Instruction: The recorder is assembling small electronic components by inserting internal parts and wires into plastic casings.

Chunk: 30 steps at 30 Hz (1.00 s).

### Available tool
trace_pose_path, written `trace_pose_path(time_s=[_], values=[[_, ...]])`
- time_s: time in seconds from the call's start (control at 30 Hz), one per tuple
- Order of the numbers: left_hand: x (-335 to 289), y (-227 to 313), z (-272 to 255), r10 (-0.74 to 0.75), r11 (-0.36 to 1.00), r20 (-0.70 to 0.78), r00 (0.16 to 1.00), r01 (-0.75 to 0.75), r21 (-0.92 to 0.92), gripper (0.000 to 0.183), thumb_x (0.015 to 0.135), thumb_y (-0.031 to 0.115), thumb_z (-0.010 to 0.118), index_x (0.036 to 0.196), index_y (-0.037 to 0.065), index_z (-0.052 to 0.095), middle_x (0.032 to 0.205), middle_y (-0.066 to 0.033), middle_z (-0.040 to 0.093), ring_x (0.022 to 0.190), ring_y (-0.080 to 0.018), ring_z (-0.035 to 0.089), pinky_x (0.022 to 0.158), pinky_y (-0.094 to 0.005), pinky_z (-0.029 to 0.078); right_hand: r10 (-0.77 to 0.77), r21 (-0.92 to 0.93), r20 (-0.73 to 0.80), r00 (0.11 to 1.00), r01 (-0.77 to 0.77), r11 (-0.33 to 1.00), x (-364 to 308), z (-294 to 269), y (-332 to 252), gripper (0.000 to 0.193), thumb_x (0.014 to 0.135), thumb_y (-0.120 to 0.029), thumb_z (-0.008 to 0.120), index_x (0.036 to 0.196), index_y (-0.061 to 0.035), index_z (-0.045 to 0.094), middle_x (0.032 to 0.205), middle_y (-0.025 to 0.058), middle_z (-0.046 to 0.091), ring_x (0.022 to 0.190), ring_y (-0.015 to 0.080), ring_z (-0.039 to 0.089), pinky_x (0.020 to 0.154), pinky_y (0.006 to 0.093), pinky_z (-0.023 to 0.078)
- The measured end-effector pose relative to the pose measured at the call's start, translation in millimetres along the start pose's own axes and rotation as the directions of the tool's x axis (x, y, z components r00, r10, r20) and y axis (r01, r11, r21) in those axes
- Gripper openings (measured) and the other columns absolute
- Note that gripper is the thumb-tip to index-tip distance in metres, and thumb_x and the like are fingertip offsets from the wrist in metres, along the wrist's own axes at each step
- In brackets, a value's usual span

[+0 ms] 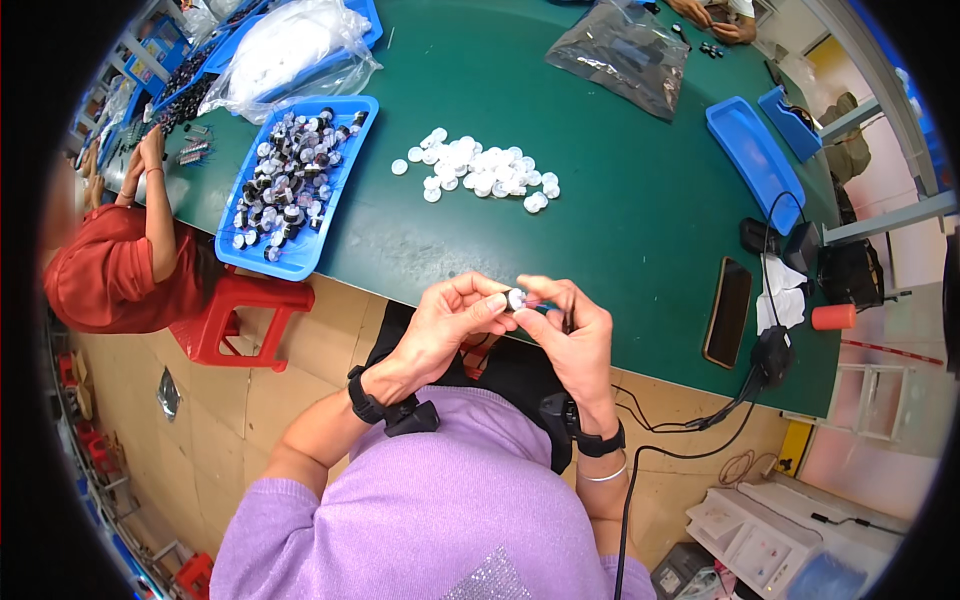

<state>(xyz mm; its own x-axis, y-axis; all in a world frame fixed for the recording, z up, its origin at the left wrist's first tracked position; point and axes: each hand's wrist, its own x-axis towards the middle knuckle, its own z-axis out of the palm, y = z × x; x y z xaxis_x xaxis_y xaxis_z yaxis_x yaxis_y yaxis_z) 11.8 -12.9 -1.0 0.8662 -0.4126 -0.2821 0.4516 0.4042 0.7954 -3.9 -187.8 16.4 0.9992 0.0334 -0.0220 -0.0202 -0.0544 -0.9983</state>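
Observation:
Over the front edge of the green table, my two hands meet around a small round black-and-white part (516, 299) with thin wires coming off its right side. My left hand (447, 318) pinches the part between thumb and forefinger. On the other side, the thumb and fingers of my right hand (572, 328) close at the part and its wires; the fingers hide some of them. Beyond my hands lies a loose pile of white plastic discs (490, 170). To the left, a blue tray (318, 240) holds many similar black-and-clear parts.
A phone (727, 312), black cables (770, 355) and a white tissue (785, 290) lie at right. Farther back are an empty blue tray (745, 150) and a grey plastic bag (622, 60). A person in red (120, 265) sits left near a red stool (255, 315); another person's hands (715, 20) work far off.

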Motion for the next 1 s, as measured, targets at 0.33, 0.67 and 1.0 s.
trace_pose_path(time_s=[0.33,0.67,1.0], values=[[-2,1,3,0.028,0.996,-0.005,1.0,-0.028,0.085,0.02,0.091,0.015,0.062,0.103,0.0,0.059,0.092,-0.0078,0.066,0.083,-0.01,0.063,0.075,-0.0227,0.052,0.018,0.072,0.042,0.999,-0.021,0.997,3,-6,-1,0.014,0.081,-0.003,0.07,0.095,-0.0023,0.071,0.084,-0.0031,0.059,0.054,-0.0025,0.033,0.047,0.0163,0.025],[-7,-4,-7,-0.131,0.988,0.047,0.99,0.134,-0.081,0.019,0.091,0.013,0.06,0.103,-0.002,0.058,0.092,-0.0095,0.065,0.079,-0.0129,0.065,0.075,-0.025,0.054,-0.154,-0.074,0.163,0.975,0.167,0.983,1,-8,-6,0.011,0.082,0.0,0.065,0.093,-0.0002,0.068,0.08,0.0015,0.056,0.063,0.0053,0.047,0.054,0.0216,0.037],[2,4,-5,-0.129,0.976,0.083,0.988,0.141,-0.166,0.019,0.092,0.018,0.059,0.1,0.001,0.059,0.092,-0.0104,0.067,0.078,-0.0102,0.066,0.071,-0.0211,0.055,0.067,0.262,0.023,0.997,-0.071,0.963,-6,-9,6,0.031,0.082,0.002,0.067,0.113,0.0003,0.061,0.087,-0.0014,0.059,0.057,0.0,0.045,0.052,0.0152,0.035]])
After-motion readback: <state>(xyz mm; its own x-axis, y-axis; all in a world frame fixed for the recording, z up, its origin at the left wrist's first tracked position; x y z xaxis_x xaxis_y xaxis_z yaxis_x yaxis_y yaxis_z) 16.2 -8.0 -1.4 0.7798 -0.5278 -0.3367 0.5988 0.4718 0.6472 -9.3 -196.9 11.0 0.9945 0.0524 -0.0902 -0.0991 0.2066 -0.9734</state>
